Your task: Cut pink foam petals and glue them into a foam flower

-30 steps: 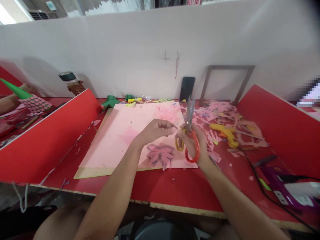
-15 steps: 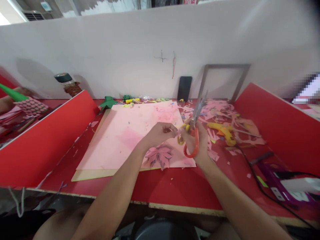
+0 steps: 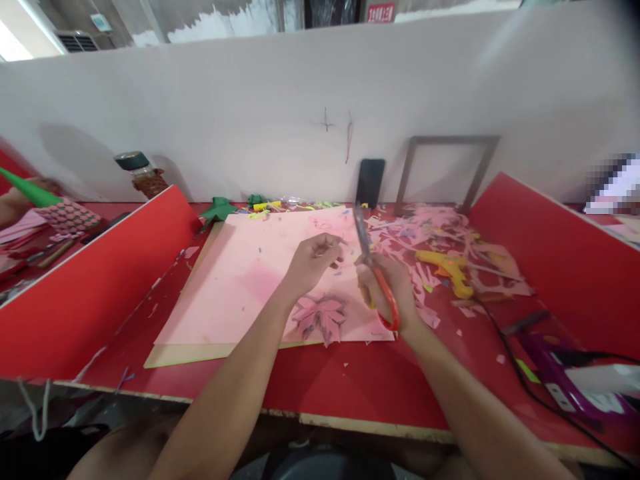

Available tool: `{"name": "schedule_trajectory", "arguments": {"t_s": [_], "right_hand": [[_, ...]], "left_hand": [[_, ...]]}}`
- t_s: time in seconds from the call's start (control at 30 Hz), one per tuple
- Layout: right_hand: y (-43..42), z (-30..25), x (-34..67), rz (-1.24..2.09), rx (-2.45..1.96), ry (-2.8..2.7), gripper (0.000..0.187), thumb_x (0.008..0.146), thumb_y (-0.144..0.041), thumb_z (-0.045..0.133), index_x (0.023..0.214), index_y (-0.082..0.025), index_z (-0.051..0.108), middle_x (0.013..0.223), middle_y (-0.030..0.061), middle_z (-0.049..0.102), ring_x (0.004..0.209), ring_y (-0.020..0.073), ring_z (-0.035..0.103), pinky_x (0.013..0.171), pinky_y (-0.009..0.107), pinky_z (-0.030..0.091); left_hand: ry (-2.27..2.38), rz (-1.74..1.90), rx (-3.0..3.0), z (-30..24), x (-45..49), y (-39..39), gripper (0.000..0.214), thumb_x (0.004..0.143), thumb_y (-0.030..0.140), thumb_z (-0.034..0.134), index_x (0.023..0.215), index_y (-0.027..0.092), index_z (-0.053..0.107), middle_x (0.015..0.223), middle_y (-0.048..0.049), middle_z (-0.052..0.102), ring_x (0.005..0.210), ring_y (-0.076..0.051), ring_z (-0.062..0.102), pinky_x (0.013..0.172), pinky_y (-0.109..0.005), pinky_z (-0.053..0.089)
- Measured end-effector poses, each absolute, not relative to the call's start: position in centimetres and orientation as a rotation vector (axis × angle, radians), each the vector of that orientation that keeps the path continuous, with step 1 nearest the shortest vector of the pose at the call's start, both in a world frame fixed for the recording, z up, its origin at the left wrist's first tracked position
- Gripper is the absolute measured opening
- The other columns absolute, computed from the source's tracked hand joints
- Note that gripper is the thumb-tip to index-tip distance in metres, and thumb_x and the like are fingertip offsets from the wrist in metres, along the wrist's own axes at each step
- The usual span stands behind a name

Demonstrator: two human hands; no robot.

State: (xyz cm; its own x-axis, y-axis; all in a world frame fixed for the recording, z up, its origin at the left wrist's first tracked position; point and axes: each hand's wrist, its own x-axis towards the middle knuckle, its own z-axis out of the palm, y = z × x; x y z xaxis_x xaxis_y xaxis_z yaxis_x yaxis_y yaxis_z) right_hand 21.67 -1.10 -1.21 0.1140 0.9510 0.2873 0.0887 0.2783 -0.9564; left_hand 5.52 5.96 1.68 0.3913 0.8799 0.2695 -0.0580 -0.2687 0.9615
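Note:
My right hand [image 3: 393,283] grips a pair of scissors [image 3: 362,230] with an orange-red handle, blades pointing up and away from me. Just left of it, my left hand [image 3: 313,263] hovers over a large pink sheet [image 3: 205,300], fingers curled in and thumb close to them. Anything pinched there is too small to make out. Below and between the hands, a pink paper flower [image 3: 320,317] with dark-edged petals lies near the sheet's front edge.
Pink paper scraps [image 3: 435,223] pile up at right, beside a yellow glue gun [image 3: 450,270] with a black cord. A phone [image 3: 371,183] leans on the white wall. Red dividers [image 3: 110,287] flank the table. At far left, another person's hand [image 3: 15,203] is near a green-and-pink object.
My hands have drawn apart. The scissors have swung left, with their handle turned more edge-on. My left hand has shifted slightly left.

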Motion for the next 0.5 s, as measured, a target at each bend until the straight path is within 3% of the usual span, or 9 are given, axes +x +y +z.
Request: {"name": "schedule_trajectory", "arguments": {"t_s": [0.17,0.5], "right_hand": [[-1.5,-1.6,21.8,0.916,-1.228,-1.511,0.037,0.079,-0.051,0.075,0.092,-0.016,0.069,0.057,-0.0035,0.052,0.048,0.0107,0.046,0.043,0.022,0.036],[-1.8,-1.4,21.3,0.945,-1.244,-1.505,0.038,0.079,-0.049,0.075,0.094,-0.014,0.073,0.057,-0.0037,0.048,0.047,0.0101,0.041,0.042,0.022,0.032]], "left_hand": [[0.709,1.262,1.392,3.0,4.8,6.1,0.017,0.079,0.031,0.068,0.073,0.016,0.062,0.091,-0.0052,0.071,0.07,-0.013,0.066,0.063,-0.027,0.058],[0.754,1.256,1.278,3.3,4.6,6.3,0.006,0.067,0.021,0.063,0.069,0.016,0.06,0.075,-0.0026,0.072,0.057,-0.013,0.067,0.061,-0.028,0.061]]}}
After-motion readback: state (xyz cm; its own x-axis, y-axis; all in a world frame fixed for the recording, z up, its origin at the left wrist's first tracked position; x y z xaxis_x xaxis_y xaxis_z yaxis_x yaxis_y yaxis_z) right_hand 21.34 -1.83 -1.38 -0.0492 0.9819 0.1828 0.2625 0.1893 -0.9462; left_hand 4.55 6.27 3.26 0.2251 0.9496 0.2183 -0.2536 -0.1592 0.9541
